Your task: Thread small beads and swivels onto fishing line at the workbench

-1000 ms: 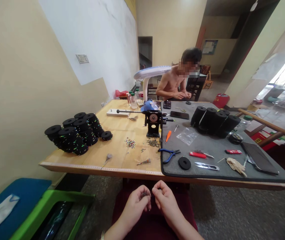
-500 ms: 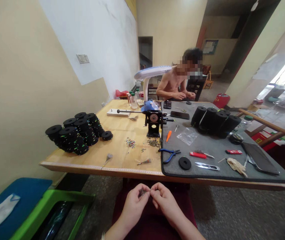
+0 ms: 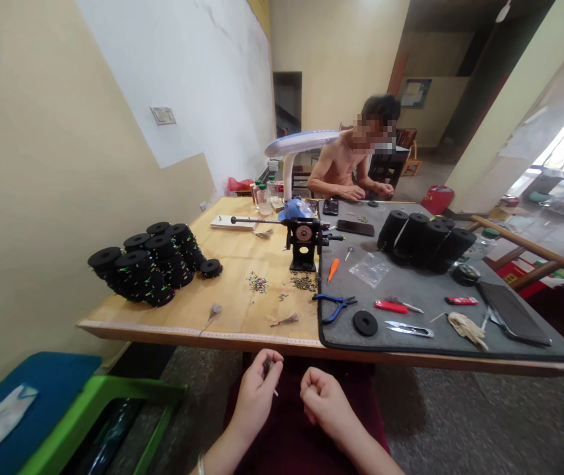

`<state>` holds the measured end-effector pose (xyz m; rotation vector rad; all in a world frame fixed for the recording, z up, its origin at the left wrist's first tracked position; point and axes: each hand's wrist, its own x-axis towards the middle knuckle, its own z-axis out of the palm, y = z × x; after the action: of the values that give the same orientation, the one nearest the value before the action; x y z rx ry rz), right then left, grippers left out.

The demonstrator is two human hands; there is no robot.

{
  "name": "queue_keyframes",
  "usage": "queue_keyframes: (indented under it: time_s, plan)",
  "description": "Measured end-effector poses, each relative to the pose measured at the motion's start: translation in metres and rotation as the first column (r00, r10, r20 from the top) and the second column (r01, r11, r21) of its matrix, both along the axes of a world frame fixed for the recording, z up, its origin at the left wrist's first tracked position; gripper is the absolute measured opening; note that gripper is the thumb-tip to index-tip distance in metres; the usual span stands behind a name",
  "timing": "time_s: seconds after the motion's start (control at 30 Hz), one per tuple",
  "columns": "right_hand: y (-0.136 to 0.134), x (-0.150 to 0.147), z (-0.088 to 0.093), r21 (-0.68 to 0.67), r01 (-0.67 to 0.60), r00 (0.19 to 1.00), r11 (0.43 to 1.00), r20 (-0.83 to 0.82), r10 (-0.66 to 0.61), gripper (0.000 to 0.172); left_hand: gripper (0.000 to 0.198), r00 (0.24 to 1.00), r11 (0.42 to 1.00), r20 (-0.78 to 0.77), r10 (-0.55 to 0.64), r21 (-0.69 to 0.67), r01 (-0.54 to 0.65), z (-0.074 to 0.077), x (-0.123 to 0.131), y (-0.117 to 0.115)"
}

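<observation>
My left hand is held over my lap just below the table's front edge, its fingertips pinched on a tiny dark item with a thin pale stem that I cannot name. A short gap to its right, my right hand is curled into a loose fist, and what it holds, if anything, is hidden. Above them on the wooden table lie a feathered bit, a small heap of coloured beads and a pile of small dark metal parts.
A black hand-crank winder stands mid-table. Black spools are stacked at left and right. The grey mat carries blue pliers, snips, a phone and a tablet. Another person works at the far end. Green and blue stools stand at lower left.
My hands met fingertip to fingertip half a second ago and have since drawn apart. The left hand rose slightly with the pinched item; the right closed into a fist.
</observation>
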<state>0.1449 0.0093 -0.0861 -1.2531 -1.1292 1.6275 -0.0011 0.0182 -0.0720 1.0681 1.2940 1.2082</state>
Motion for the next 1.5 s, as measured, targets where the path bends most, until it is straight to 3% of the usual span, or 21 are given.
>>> queue_keyframes:
  time_s: [0.23,0.4,0.53,0.83,0.9,1.03,1.2,1.33,1.5]
  plan:
    - [0.000,0.003,0.005,-0.070,0.024,0.999,0.997,-0.043,-0.027,0.011,0.017,0.996,0.991,0.074,-0.043,-0.127,0.052,-0.003,-0.012,0.001]
    - [0.001,0.003,0.008,-0.103,-0.006,0.999,0.995,-0.041,0.002,0.016,0.019,0.971,0.948,0.105,-0.213,-0.220,0.232,-0.004,-0.009,-0.001]
    - [0.001,0.004,0.007,-0.097,-0.047,0.998,0.994,-0.047,0.043,0.015,0.024,0.948,0.931,0.097,-0.303,-0.181,0.316,0.003,-0.004,-0.001]
    - [0.000,0.010,0.007,-0.034,-0.083,0.997,0.996,0.007,0.083,0.013,0.024,0.971,0.964,-0.018,-0.238,-0.126,0.234,0.010,-0.004,0.002]
    - [0.002,0.012,0.010,0.040,-0.063,0.997,0.997,0.052,0.061,0.010,0.024,0.966,0.970,-0.114,-0.234,-0.092,0.224,0.014,-0.003,0.000]
    - [0.005,0.009,0.017,0.198,-0.051,0.998,0.979,0.040,0.043,0.024,0.020,0.930,0.970,-0.283,-0.233,0.003,0.244,0.020,0.000,-0.004]
    - [0.006,0.000,0.022,0.110,-0.118,0.991,0.987,0.071,0.111,0.013,0.020,0.916,0.964,-0.325,-0.234,0.041,0.261,0.022,0.001,-0.006]
    - [0.005,0.001,0.017,0.165,-0.115,0.976,0.979,0.205,0.081,0.012,0.020,0.940,0.966,-0.225,-0.255,-0.014,0.258,0.016,-0.001,-0.003]
    - [0.008,0.005,0.004,0.026,0.006,0.998,1.000,0.055,-0.007,0.025,0.023,0.944,0.932,0.199,-0.263,-0.201,0.302,0.001,-0.002,-0.002]
